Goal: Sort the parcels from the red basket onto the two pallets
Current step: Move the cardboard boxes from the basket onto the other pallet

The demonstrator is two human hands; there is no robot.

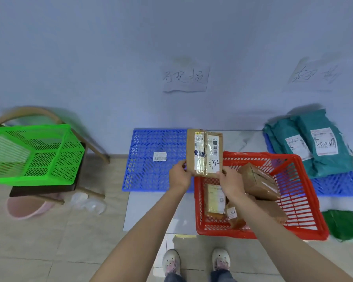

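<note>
I hold a flat brown cardboard parcel (204, 152) marked 8732 upright in front of me, above the gap between the red basket (306, 200) and the left blue pallet (149, 159). My left hand (179, 176) grips its lower left corner and my right hand (230, 180) grips its lower right edge. Inside the basket lie several brown parcels, one large box (259, 182) and smaller taped ones (214, 200). The left pallet carries only a small white barcode label (159, 156). The right blue pallet (338, 186) bears teal mailer bags (312, 143).
A green basket (33, 153) rests on a wooden chair (90, 143) at the left, with a pink basin (27, 208) and clear plastic wrap (88, 202) beneath. Handwritten paper signs (184, 78) hang on the wall above each pallet. A green bag (342, 223) lies right of the red basket.
</note>
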